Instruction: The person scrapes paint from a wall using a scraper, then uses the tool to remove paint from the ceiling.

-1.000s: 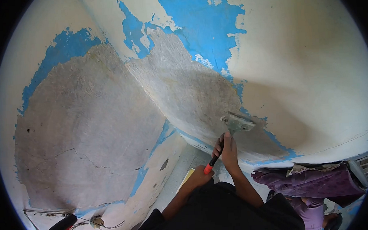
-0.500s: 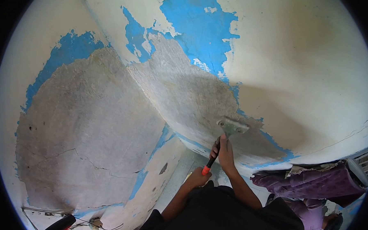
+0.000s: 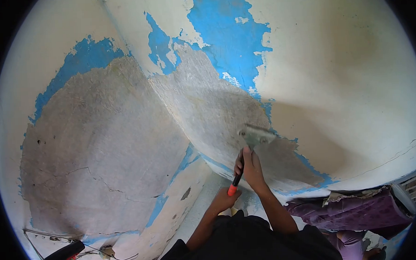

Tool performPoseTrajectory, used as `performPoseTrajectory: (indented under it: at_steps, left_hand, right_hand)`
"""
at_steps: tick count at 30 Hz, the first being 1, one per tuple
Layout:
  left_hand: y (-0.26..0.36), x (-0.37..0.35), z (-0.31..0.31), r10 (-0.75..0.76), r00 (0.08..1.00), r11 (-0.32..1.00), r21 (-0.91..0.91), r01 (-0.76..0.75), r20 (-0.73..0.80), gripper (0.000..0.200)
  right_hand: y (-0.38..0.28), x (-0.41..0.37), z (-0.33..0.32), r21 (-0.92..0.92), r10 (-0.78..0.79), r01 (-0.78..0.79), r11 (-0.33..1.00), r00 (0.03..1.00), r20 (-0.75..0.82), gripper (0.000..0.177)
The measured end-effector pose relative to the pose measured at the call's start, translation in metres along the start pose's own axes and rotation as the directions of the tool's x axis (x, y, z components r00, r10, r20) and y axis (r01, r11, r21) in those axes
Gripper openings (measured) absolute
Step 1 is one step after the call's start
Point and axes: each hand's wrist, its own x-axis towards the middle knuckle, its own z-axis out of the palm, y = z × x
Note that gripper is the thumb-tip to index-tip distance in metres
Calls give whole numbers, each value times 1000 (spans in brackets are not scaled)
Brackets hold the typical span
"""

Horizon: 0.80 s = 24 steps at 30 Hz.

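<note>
Both my hands are on one long-handled scraper (image 3: 259,134), its wide metal blade right at the bare grey patch (image 3: 206,100) of the right-hand wall. Wrapped round the black upper part of the handle, close below the blade, is my right hand (image 3: 250,167). My left hand (image 3: 225,200) grips the handle's lower end, by its orange-red section. Blue paint (image 3: 227,31) shows in ragged areas above the patch, and cream paint (image 3: 335,78) covers the wall to its right.
A second grey patch (image 3: 102,148) with cracks spreads over the left wall, past the corner. Loose wires and a socket box (image 3: 107,252) hang low at left, near a black cylindrical object (image 3: 62,257). Purple cloth (image 3: 355,212) drapes at lower right, beside a person's purple-clothed leg (image 3: 350,247).
The scraper blade has moved a little up and to the left along the wall, with both hands still on the handle. The view has shifted slightly.
</note>
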Motion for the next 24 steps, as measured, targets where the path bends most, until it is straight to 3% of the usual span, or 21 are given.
performPoseTrajectory:
  at_steps: [2, 5, 8, 12, 19, 24]
  left_hand:
    - [21, -2, -4, 88, 995, 996, -27, -90, -54, 42]
    - [0, -1, -3, 258, 952, 933, -215, -290, -164, 43]
    - [-4, -17, 1, 246, 942, 852, -412, -322, -227, 46]
    - [1, -23, -3, 222, 929, 845, -417, -335, -295, 49]
    - [44, -17, -33, 302, 898, 831, -372, -412, -320, 50]
    - [20, -11, -56, 285, 939, 844, -415, -341, -191, 51]
  right_hand:
    - [-20, 7, 8, 0, -28, 28, 1000, 999, 33, 41]
    - [-20, 13, 12, 8, -66, 65, 998, 995, 69, 40]
    - [-7, 14, 13, 53, -26, 20, 998, 994, 110, 40]
    - [-5, 20, 23, 57, 37, -44, 997, 992, 121, 42]
    - [-50, 43, 55, 23, -128, 127, 992, 963, 237, 42]
    - [-19, 43, 53, 97, -102, 85, 992, 976, 192, 40]
